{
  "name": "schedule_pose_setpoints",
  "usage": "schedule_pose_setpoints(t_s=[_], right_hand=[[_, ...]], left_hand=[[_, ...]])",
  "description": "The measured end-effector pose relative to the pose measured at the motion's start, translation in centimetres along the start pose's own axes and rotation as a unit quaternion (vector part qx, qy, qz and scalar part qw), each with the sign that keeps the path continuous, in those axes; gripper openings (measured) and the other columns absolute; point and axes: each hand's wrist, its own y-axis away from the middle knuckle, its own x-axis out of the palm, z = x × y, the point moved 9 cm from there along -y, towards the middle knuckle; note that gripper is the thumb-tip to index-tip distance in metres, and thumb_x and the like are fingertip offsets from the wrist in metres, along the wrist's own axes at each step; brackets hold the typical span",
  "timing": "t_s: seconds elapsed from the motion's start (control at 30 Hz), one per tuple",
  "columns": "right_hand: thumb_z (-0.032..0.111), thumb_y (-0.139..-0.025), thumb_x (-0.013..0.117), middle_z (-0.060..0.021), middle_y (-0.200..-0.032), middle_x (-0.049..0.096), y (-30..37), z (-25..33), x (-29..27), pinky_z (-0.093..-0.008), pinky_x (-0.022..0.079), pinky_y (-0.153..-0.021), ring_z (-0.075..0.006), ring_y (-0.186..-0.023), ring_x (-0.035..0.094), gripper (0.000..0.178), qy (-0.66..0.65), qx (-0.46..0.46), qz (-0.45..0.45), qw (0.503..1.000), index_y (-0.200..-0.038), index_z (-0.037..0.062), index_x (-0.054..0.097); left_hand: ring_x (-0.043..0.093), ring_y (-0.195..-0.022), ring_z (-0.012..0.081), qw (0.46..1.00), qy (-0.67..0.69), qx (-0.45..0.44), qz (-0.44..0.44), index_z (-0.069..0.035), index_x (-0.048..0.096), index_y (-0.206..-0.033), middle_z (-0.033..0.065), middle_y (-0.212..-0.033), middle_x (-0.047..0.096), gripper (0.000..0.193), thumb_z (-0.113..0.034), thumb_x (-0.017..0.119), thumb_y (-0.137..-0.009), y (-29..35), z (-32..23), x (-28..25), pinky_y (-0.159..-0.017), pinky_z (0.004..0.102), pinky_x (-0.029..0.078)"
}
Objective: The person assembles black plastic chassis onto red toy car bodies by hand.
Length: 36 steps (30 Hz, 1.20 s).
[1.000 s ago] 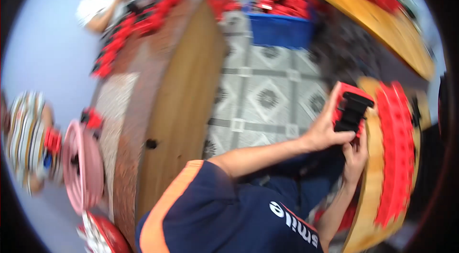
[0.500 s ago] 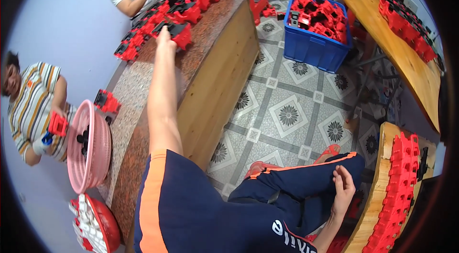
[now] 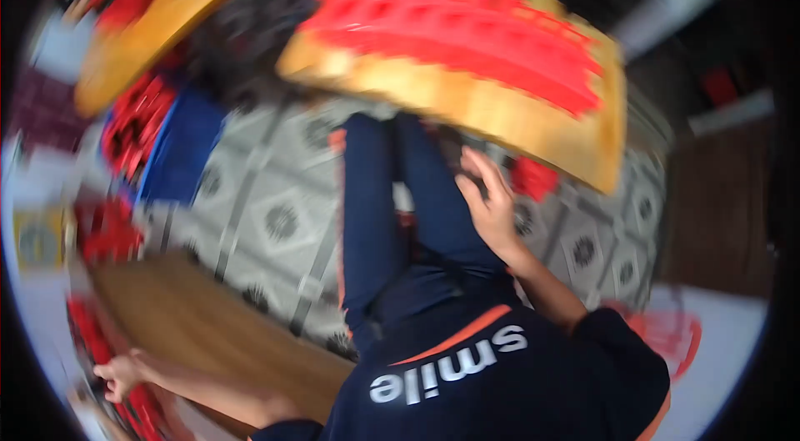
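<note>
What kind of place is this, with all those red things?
Probably a workshop: many red parts sit lined up on a wooden table, and a blue bin holds more red pieces.

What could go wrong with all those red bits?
The left hand is at a row of red and black plastic parts; it might knock some over. The empty right hand seems near the light wooden table, so a bump might shift its long row of red plastic pieces. The blue plastic bin looks heaped with red pieces; some might spill.
</note>
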Motion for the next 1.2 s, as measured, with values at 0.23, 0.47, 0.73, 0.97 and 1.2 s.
schedule_pose_setpoints(t_s=[0.23,0.47,0.73,0.97,1.2], right_hand=[[0.018,-0.093,0.067,-0.0157,-0.126,0.057,-5.2,-5.3,-20.5,-0.0368,0.040,-0.101,-0.0249,-0.118,0.052,0.046,0.126,0.022,-0.416,0.900,-0.131,-0.0038,0.051],[0.008,-0.099,0.056,-0.0036,-0.106,0.066,-7.8,-11.6,-21.6,-0.0256,0.047,-0.089,-0.0087,-0.096,0.060,0.019,-0.270,0.081,-0.275,0.919,-0.114,-0.0012,0.061],[0.019,-0.080,0.076,-0.0099,-0.093,0.066,-6.2,8.1,-17.1,-0.0405,0.049,-0.085,-0.0247,-0.087,0.063,0.025,0.254,-0.324,0.067,0.909,-0.094,0.0024,0.064],[0.027,-0.097,0.058,-0.0168,-0.107,0.065,-27.0,-3.0,-24.0,-0.0300,0.051,-0.083,-0.0234,-0.097,0.066,0.028,0.210,-0.082,-0.122,0.966,-0.113,0.0052,0.067],[0.016,-0.082,0.062,-0.0198,-0.112,0.064,-34.2,-11.6,-22.0,-0.0461,0.053,-0.087,-0.0375,-0.103,0.064,0.037,0.557,0.066,-0.038,0.827,-0.119,0.0087,0.063]], left_hand=[[0.043,-0.133,0.0323,0.402,0.855,0.179,0.275,-0.001,0.050,-0.136,0.0165,-0.142,0.048,0.057,-0.010,0.070,-0.084,11.5,-38.3,-44.0,-0.112,0.0421,0.030],[0.041,-0.132,0.0375,0.381,0.817,0.418,0.113,-0.031,0.054,-0.137,0.0112,-0.141,0.049,0.056,-0.038,0.069,-0.084,15.8,-45.7,-61.2,-0.111,0.0573,0.026],[0.044,-0.129,0.0333,-0.140,0.825,0.029,0.547,-0.005,-0.005,-0.154,0.0257,-0.148,0.031,0.120,-0.025,0.083,-0.075,11.1,-43.7,-58.9,-0.108,0.0476,0.036],[0.042,-0.133,0.0315,-0.221,0.723,-0.186,0.628,-0.020,0.000,-0.157,0.0212,-0.150,0.029,0.107,-0.016,0.073,-0.080,14.4,-42.9,-51.1,-0.105,0.0454,0.042],[0.045,-0.131,0.0376,-0.131,0.729,-0.181,0.647,-0.019,0.005,-0.157,0.0210,-0.151,0.031,0.100,-0.035,0.070,-0.083,16.7,-39.4,-45.3,-0.103,0.0509,0.046]])
